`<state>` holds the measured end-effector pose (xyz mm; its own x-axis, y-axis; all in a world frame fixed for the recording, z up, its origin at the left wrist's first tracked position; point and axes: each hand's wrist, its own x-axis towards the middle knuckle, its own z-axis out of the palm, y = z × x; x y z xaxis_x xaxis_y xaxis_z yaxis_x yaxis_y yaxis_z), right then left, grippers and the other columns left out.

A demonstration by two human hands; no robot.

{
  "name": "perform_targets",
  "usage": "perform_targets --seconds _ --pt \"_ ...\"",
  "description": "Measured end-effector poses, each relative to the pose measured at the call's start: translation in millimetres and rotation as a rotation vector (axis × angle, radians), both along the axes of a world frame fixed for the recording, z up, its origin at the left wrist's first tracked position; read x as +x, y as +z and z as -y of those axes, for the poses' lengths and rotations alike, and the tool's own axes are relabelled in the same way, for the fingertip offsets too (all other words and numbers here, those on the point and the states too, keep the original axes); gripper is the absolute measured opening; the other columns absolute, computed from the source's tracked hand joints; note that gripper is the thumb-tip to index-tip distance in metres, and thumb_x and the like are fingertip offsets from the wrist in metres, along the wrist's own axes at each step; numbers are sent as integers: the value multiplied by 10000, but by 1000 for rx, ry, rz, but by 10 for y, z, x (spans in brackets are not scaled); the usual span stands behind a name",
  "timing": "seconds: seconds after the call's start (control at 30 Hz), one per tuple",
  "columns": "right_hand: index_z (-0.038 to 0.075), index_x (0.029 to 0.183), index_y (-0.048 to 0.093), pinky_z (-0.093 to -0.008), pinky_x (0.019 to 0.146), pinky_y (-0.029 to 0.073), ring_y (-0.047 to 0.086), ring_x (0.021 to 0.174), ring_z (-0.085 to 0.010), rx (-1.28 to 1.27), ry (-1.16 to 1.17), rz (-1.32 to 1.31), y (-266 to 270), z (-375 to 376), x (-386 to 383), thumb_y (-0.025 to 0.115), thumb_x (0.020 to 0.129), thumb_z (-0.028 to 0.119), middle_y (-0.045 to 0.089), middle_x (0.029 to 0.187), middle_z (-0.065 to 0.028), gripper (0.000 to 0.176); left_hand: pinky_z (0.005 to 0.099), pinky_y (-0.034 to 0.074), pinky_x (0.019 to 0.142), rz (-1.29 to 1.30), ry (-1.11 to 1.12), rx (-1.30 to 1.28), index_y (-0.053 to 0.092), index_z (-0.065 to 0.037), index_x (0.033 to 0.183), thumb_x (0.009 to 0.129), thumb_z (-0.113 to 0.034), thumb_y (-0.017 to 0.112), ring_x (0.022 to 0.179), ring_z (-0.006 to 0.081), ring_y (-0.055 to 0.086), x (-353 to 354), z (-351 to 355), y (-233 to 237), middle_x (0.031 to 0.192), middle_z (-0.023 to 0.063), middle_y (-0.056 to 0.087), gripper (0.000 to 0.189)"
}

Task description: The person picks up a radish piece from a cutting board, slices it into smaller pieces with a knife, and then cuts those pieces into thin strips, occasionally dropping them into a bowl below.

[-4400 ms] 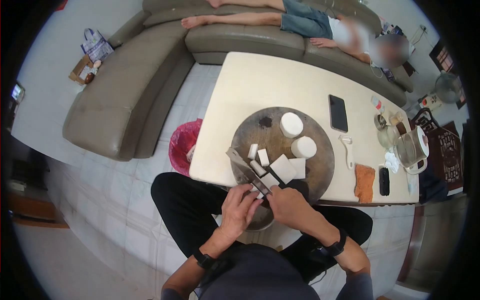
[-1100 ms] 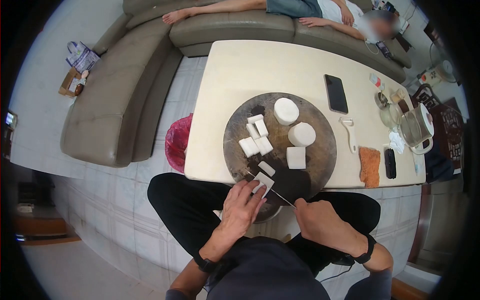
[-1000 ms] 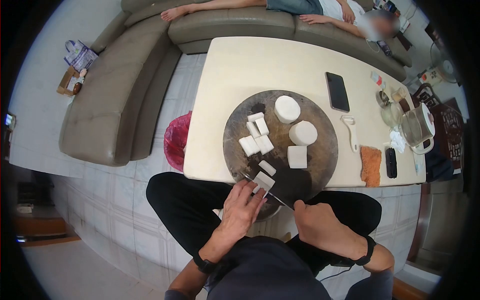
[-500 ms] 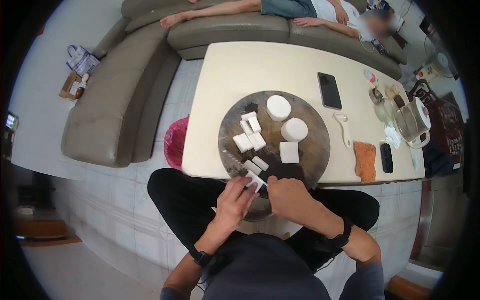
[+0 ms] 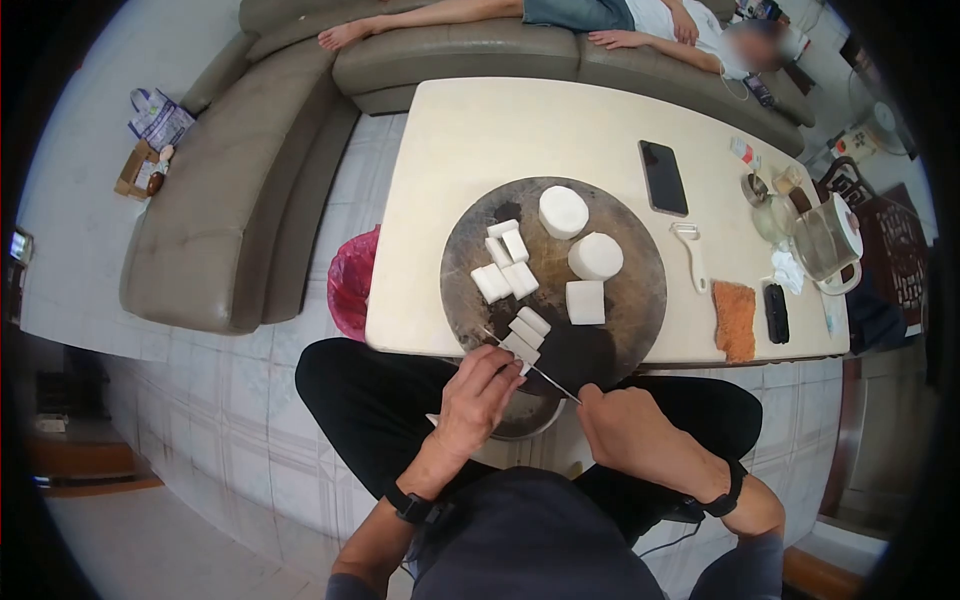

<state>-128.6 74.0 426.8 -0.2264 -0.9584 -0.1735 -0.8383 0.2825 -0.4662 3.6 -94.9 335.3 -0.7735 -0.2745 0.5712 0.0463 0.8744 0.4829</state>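
Note:
A round dark wooden cutting board (image 5: 630, 300) lies on the cream table (image 5: 520, 130). On it are two round white cylinder pieces (image 5: 563, 212), a white square block (image 5: 585, 302) and several cut white strips (image 5: 505, 270). My right hand (image 5: 625, 428) grips the handle of a knife (image 5: 528, 364), whose thin blade rests on edge at the board's near rim. My left hand (image 5: 480, 392) steadies the white slices (image 5: 525, 335) beside the blade with its fingertips.
A phone (image 5: 663, 177), a white peeler (image 5: 691, 255), an orange cloth (image 5: 735, 320), a dark remote (image 5: 776, 312) and a glass kettle (image 5: 825, 245) lie on the table's right. A red-bagged bin (image 5: 350, 283) stands left. A person lies on the grey sofa (image 5: 250, 190).
My right hand has drawn back toward me with the knife, lifting the blade off the block. Two cut slices now lie beside the blade, and my left hand sits just behind them.

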Motion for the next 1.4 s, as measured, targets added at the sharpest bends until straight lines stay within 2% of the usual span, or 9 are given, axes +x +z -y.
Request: perform_targets --seconds 0.2,0.27,0.5,0.6,0.67,0.7,0.83,1.13,1.4 --pt "-42 802 492 -457 505 496 628 541 -384 92 25 96 -4 107 -36 573 732 -9 583 567 -208 112 353 547 769 -5 3 59 679 3 935 679 1 776 955 289 617 -6 -9 -14 967 98 630 274" --pt "-18 790 482 -433 494 449 570 509 -372 22 9 90 -111 215 -26 565 881 77 519 524 -174 155 355 544 770 -11 5 72 677 4 926 674 4 777 950 292 616 -18 -6 -11 964 97 629 271" --pt "-22 796 491 -450 526 467 596 557 -382 -76 -9 56 -285 399 -41 563 895 118 551 559 -188 186 383 540 795 -9 -11 73 667 5 921 674 21 766 959 307 613 -15 -12 -12 990 111 621 266" --pt "-39 849 536 -455 603 517 647 648 -396 -9 -43 133 -213 374 -197 535 849 68 622 666 -238 107 399 524 838 17 19 23 656 -1 1009 686 -5 774 999 353 596 17 -24 -57 1105 155 585 344" --pt "-18 917 559 -410 621 515 653 642 -334 -36 -216 547 0 273 -370 513 920 141 624 665 -201 166 465 471 912 57 38 65 654 -46 1087 700 -50 791 1108 388 544 -10 -21 -3 1228 183 541 411" --pt "-16 946 555 -345 522 482 597 528 -208 -51 -316 667 107 230 -423 486 959 160 598 623 -123 189 465 471 912 47 36 46 654 -46 1087 700 -50 791 1108 388 544 -64 -24 53 1228 183 541 411" --pt "-6 905 534 -225 398 367 474 416 -70 -321 -473 844 71 86 -626 438 990 147 570 609 -50 199 492 381 1004 207 -9 -30 631 -81 1163 742 -159 780 1230 406 435 -326 -18 178 1357 204 437 454" --pt "-17 886 512 -267 406 397 483 415 -93 -468 -576 938 -204 21 -642 433 982 118 551 597 -45 183 563 283 1081 340 -183 -338 653 -94 1062 815 -204 714 1316 396 359 -640 559 173 1404 177 408 277" --pt "-21 817 498 -290 423 428 525 429 -121 -500 -622 893 -228 -86 -656 448 970 129 541 566 -57 220 607 223 1098 377 -241 -238 660 -99 1031 835 -250 704 1363 440 304 -828 722 122 1434 182 390 251"
